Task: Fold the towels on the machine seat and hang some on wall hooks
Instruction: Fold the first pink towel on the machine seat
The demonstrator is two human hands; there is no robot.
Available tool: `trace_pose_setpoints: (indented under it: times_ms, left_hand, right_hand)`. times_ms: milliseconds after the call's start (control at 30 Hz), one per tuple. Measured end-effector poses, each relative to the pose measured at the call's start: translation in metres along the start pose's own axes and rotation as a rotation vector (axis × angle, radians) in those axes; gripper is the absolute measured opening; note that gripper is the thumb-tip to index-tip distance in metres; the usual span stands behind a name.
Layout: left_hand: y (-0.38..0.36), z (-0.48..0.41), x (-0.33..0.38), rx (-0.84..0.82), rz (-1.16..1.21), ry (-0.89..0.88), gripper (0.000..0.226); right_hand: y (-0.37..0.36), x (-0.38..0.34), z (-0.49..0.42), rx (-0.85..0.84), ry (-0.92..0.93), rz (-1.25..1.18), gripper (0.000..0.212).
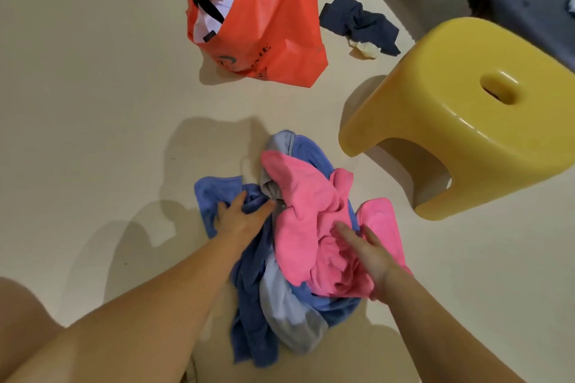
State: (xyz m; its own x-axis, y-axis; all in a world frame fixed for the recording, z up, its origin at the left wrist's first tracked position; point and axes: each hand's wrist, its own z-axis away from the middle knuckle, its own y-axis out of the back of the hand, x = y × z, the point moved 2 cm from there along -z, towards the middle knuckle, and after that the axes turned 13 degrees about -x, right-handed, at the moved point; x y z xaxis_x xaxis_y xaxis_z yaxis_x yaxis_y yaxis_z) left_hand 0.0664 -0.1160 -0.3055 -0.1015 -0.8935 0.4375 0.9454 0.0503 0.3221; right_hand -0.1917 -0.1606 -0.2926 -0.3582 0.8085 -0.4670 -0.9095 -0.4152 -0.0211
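Bare forearms reach in from lower frame; L hand (241, 218) & R hand (371, 255) near centre, fingers extended, palms down.

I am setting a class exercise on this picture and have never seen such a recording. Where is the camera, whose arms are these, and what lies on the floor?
There is no machine here. A person wears one wide camera on the head, so you look down along their own bare arms. The left hand rests on a blue towel, and the right hand rests on a pink towel. Both hands lie fairly flat, and nothing is lifted yet. The towels lie in one crumpled pile on the pale floor, with a grey towel among them. Beyond the pile stand an orange bag and a yellow stool. A dark cloth lies near them.
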Motion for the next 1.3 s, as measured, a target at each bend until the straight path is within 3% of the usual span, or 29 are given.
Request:
trace_pose_setpoints:
  times_ms: [100, 267, 333, 467, 600, 700, 833, 967, 1167, 1300]
  left_hand:
    - [-0.018, 0.025, 0.014, -0.102, 0.113, -0.156, 0.070]
    - [-0.047, 0.055, 0.025, -0.324, 0.143, -0.250, 0.031]
    - [-0.052, 0.055, 0.020, -0.359, 0.145, -0.282, 0.027]
    - [-0.047, 0.067, 0.037, -0.393, 0.183, -0.374, 0.040]
    - [-0.014, 0.123, 0.089, -0.420, 0.145, -0.349, 0.042]
    - [0.022, 0.213, 0.134, -0.436, 0.156, -0.388, 0.029]
    - [0.069, 0.372, 0.198, -0.310, 0.156, -0.503, 0.036]
    - [0.103, 0.542, 0.251, -0.351, 0.066, -0.583, 0.029]
    - [0.125, 0.743, 0.289, -0.354, -0.077, -0.757, 0.043]
    - [0.120, 0.831, 0.279, -0.536, -0.200, -0.887, 0.043]
  right_hand:
    - [-0.021, -0.004, 0.001, -0.011, 0.116, -0.081, 0.103]
    - [-0.049, -0.023, 0.004, -0.102, 0.197, -0.089, 0.040]
    - [-0.044, -0.019, 0.008, -0.113, 0.182, -0.107, 0.022]
    - [-0.033, -0.037, 0.033, -0.166, 0.188, -0.186, 0.026]
    - [-0.018, -0.094, 0.106, -0.200, 0.214, -0.084, 0.049]
    - [-0.012, -0.142, 0.202, -0.184, 0.262, -0.068, 0.047]
    - [-0.017, -0.196, 0.362, -0.144, 0.340, -0.083, 0.047]
    - [-0.018, -0.234, 0.537, -0.080, 0.420, -0.140, 0.040]
    - [-0.022, -0.239, 0.765, 0.162, 0.551, -0.195, 0.033]
    - [-0.039, -0.200, 0.865, 0.454, 0.647, -0.174, 0.035]
